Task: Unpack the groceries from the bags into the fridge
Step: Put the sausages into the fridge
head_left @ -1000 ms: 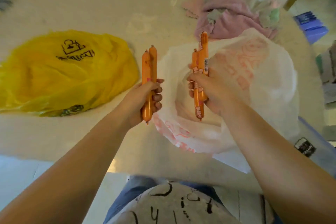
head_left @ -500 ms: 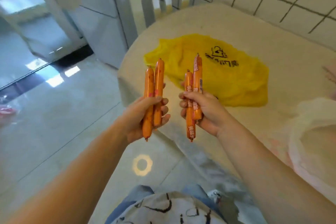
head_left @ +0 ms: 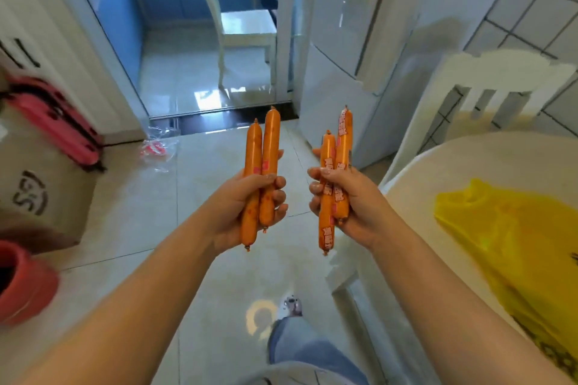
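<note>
My left hand (head_left: 247, 206) grips two orange wrapped sausages (head_left: 261, 153) upright above the tiled floor. My right hand (head_left: 353, 206) holds two more orange sausages (head_left: 339, 147) the same way, a short gap to the right. The white fridge (head_left: 344, 50) stands ahead on the right, its doors closed. A yellow plastic bag (head_left: 513, 241) lies flat on the round white table (head_left: 453, 166) at the right edge of the view.
A white chair (head_left: 488, 94) stands between the table and the fridge. A cardboard box (head_left: 40, 191), a pink case (head_left: 53, 122) and a red container (head_left: 22, 281) sit on the left. A crumpled clear wrapper (head_left: 159, 147) lies on the floor by an open doorway (head_left: 203, 50).
The view has swung left from the table and bags to the floor, doorway and fridge. Both hands still hold their sausages; the white bag has left the view.
</note>
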Available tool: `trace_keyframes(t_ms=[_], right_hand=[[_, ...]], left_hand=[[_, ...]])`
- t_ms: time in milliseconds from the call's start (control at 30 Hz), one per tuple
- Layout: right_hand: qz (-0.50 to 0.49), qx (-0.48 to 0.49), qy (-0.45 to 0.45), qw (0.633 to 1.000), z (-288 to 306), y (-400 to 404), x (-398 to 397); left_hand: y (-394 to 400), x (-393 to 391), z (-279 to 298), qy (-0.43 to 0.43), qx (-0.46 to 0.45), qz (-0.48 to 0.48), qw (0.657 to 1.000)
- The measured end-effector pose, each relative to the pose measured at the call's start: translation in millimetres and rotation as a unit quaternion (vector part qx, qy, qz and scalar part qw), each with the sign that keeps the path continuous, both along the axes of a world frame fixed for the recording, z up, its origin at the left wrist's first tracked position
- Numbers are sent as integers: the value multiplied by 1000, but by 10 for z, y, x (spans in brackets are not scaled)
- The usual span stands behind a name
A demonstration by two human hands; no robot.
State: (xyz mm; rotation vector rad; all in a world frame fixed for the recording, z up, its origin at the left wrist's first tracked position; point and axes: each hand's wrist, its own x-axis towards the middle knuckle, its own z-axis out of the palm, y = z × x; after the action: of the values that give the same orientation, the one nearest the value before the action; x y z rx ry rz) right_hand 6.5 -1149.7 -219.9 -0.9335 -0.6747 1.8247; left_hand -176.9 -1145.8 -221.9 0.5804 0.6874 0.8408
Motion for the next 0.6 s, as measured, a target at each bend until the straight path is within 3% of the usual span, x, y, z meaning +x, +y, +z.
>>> trace_keyframes(t_ms=[300,600], right_hand=[[33,-16,19,999,-71,2179,-591],[-1,-2,22,1000,310,4142,-891]], left_hand=[[1921,-539,-20,6,-31,97,995],[3878,-665,317,41,-17,143,989]])
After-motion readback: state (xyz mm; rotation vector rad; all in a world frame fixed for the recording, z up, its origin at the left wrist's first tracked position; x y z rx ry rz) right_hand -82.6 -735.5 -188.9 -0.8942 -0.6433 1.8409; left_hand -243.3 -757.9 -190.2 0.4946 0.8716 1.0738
